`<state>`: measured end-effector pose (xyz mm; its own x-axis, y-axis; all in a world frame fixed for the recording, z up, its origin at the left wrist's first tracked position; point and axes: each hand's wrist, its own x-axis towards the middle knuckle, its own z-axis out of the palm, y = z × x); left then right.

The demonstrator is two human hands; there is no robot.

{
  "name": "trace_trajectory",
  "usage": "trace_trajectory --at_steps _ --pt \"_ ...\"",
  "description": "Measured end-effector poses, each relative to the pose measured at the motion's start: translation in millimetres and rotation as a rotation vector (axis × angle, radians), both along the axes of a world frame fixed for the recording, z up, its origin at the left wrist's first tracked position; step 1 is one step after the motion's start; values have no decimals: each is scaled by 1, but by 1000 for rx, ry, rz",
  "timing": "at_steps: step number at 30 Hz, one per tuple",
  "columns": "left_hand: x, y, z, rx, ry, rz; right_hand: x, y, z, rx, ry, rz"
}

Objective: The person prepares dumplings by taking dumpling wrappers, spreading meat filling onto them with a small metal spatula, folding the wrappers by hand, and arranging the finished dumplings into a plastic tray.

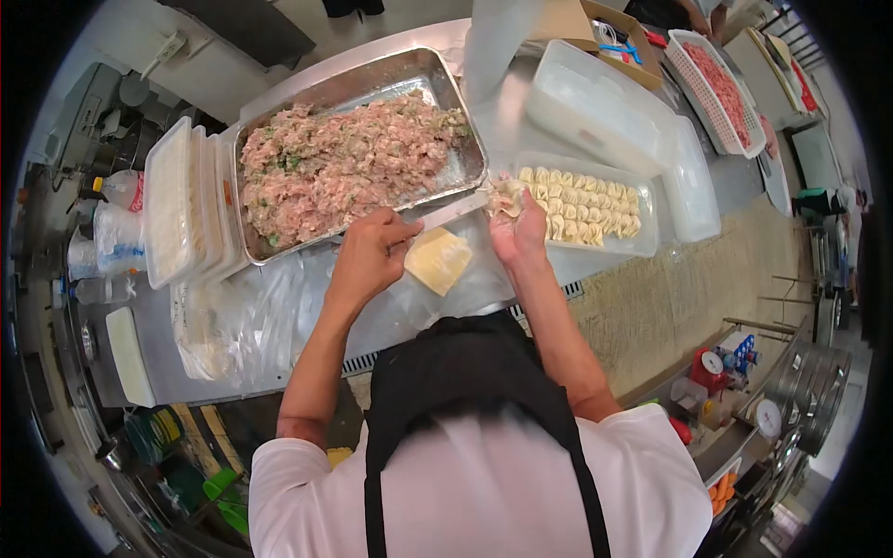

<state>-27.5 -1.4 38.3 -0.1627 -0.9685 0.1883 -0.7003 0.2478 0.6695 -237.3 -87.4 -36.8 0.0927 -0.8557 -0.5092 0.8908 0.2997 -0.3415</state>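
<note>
My left hand [367,260] grips a flat spatula [451,212], its blade reaching across to my right hand. Cupped in my right hand [521,232] is a dumpling wrapper with meat filling [505,198], and the blade's tip touches or overlaps it. Below the blade, a stack of yellow square wrappers [439,262] lies on the plastic-covered table. A large metal tray [363,216] of minced meat with green bits [344,163] stands beyond my left hand. Just right of my right hand is a plastic container [647,223] holding rows of folded dumplings [586,203].
Stacked plastic containers [172,205] and bottles [119,189] stand at the left, near crumpled plastic sheeting [223,325]. Translucent tubs [605,102] lie behind the dumplings. A white basket of red meat [714,88] sits at the upper right, near another person's arm [698,17].
</note>
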Motion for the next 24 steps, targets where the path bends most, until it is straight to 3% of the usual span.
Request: trace_trajectory --at_steps 5,7,8,11,13,14,16,17,19,20,23,24 --pt "-17 -5 -29 -110 39 37 2 -6 -5 -58 -22 -11" --pt "-18 -12 -35 -24 101 7 -7 -6 -6 -294 -13 266" --pt "-11 -12 -36 13 31 13 -13 -3 -7 -294 -8 256" --pt "-6 -10 -5 113 127 62 -19 17 5 -420 -132 331" --pt "-3 -9 -2 97 151 51 -16 23 2 -512 497 298" --pt "-4 -7 1 120 139 39 -17 24 0 -509 500 291" --pt "-9 -3 6 142 129 16 -20 25 -6 -689 1087 416" --pt "-12 -2 8 178 94 -25 -23 25 -9 -682 1095 409" --pt "-16 1 15 214 65 -83 -27 22 -16 -883 1429 381" --pt "-13 2 21 231 29 -87 -28 20 -21 -958 1458 272" --pt "4 3 41 275 -36 -105 -53 20 -1 -769 1531 406" --pt "8 5 45 183 76 -40 -65 19 10 -742 1511 314"
